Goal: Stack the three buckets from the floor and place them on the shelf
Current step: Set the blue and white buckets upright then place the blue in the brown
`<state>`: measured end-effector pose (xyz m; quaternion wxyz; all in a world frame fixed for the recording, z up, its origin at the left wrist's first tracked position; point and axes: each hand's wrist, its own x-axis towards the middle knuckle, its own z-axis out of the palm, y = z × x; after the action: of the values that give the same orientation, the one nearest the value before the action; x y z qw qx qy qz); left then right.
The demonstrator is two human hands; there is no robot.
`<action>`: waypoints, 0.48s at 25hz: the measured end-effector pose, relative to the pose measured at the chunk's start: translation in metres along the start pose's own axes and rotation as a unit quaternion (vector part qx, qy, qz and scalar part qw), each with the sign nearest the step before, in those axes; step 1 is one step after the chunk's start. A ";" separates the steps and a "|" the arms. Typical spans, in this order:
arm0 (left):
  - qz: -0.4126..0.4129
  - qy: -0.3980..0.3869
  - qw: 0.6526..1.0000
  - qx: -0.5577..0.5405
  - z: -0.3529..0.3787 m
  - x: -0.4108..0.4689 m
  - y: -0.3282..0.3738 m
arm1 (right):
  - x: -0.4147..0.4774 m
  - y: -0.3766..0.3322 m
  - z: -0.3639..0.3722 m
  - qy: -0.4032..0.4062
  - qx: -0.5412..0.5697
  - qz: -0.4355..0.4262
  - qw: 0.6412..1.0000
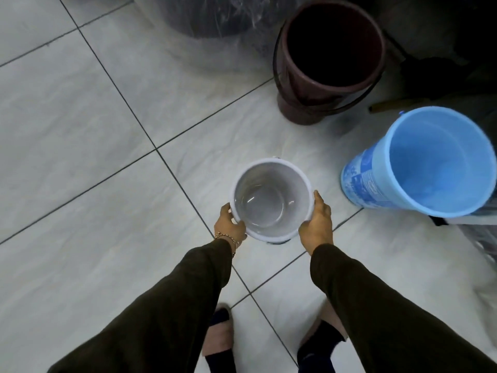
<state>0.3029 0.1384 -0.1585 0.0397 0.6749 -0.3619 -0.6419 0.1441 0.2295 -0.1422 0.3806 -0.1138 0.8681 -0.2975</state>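
Head view. White bucket (271, 200): upright, empty, gripped at the rim by both hands, left hand (228, 224) and right hand (317, 224) closed on opposite sides; whether it rests on the tiled floor (80, 157) cannot be told. Blue bucket (419, 162): empty, right of the white bucket, apart. Brown bucket (328, 57): beyond the white bucket, interior dark, contents unclear.

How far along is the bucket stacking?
Just starting. Nothing is nested yet: the brown bucket and blue bucket stand apart on the floor. The left hand and right hand grip the white bucket by its rim. Stacking and shelving remain.
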 end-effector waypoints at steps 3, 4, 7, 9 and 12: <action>0.018 -0.002 0.997 0.079 0.005 0.001 -0.003 | 0.002 0.010 -0.013 -0.041 0.014 0.000 0.999; 0.032 0.016 0.992 0.124 0.002 -0.002 -0.002 | 0.002 0.012 -0.017 -0.044 0.053 0.030 0.997; 0.134 0.088 0.967 0.198 0.008 -0.021 0.020 | 0.007 0.011 -0.047 0.005 0.260 0.164 0.952; 0.209 0.075 0.954 0.200 0.034 -0.034 0.047 | 0.018 0.012 -0.085 0.060 0.375 0.217 0.899; 0.241 -0.007 0.944 0.224 0.104 -0.040 0.085 | 0.046 0.021 -0.145 0.146 0.443 0.233 0.853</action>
<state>0.1764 0.1407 -0.0988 0.0385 0.5545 -0.6480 -0.5207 0.0075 0.2896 -0.1046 0.3174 0.3173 0.6912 -0.5664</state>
